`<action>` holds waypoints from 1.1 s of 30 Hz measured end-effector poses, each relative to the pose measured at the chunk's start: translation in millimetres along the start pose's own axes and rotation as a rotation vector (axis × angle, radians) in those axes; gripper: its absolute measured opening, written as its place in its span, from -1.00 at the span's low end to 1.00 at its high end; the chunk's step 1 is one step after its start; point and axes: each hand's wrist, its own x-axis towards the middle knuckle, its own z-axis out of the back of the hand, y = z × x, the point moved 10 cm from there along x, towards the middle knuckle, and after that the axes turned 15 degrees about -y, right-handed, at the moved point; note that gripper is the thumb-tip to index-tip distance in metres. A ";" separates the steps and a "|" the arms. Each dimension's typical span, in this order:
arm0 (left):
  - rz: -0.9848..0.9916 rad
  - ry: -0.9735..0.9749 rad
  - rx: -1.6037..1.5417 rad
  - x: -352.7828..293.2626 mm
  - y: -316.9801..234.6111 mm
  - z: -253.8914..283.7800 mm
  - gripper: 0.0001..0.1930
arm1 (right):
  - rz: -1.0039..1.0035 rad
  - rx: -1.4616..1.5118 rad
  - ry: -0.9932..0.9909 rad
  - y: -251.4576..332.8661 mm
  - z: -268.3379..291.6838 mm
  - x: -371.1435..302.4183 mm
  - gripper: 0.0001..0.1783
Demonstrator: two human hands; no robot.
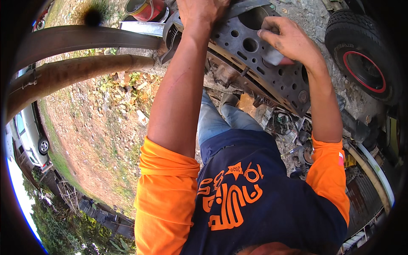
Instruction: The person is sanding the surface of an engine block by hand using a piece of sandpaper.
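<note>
A dark grey metal engine block (255,63), its flat top pierced by round bores and small holes, lies in front of me. My left hand (203,12) reaches to its far left end; the fingers run past the upper edge of the picture. Beside that hand a dark grey strip (248,6) lies across the block's far end. Over the block's right half, my right hand (291,41) has its fingers curled. Under it shows a small blurred whitish piece with a reddish edge (276,58), which it seems to grip; its kind I cannot make out.
A red bucket (146,10) stands at the far left of the block. Two thick poles (85,70) come in from the left. At right lies a tyre with a red-ringed rim (361,59). Loose metal parts (289,127) litter the ground; a parked car (27,140) shows far left.
</note>
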 end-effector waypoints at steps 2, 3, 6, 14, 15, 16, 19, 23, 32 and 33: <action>-0.007 -0.008 0.007 -0.2 -1.1 0.1 -0.44 | -0.028 0.109 0.047 -3.4 -1.1 -0.6 -0.67; -0.012 -0.012 0.009 0.3 -2.6 0.7 -0.45 | -0.041 0.189 0.062 -2.3 -2.8 -2.1 -0.66; 0.023 0.000 -0.002 -0.2 1.5 3.4 -0.45 | -0.001 0.253 0.007 1.9 0.1 0.6 -0.69; -0.017 0.009 -0.010 -0.4 0.0 0.1 -0.46 | 0.257 0.231 0.006 7.4 7.9 -4.3 -0.76; -0.015 0.014 -0.020 -0.1 -1.2 -0.2 -0.46 | 0.231 0.196 -0.033 -1.5 7.7 -4.4 -0.69; -0.003 0.023 -0.011 -0.5 -1.3 -1.0 -0.46 | 0.207 0.189 -0.049 -6.0 6.1 -5.7 -0.67; 0.003 0.021 0.007 -0.3 -2.2 -0.7 -0.46 | 0.135 0.118 -0.070 -3.5 7.0 -8.3 -0.62; 0.039 0.038 -0.009 -0.2 1.6 1.7 -0.45 | 0.187 -0.116 -0.146 19.7 6.5 -11.2 -0.57; 0.046 0.043 -0.008 -0.5 0.4 -1.1 -0.45 | 0.155 -0.322 -0.199 30.4 0.3 -11.8 -0.55; 0.056 0.045 -0.014 -0.5 1.3 -1.4 -0.45 | 0.148 -0.319 -0.196 32.3 0.2 -10.8 -0.56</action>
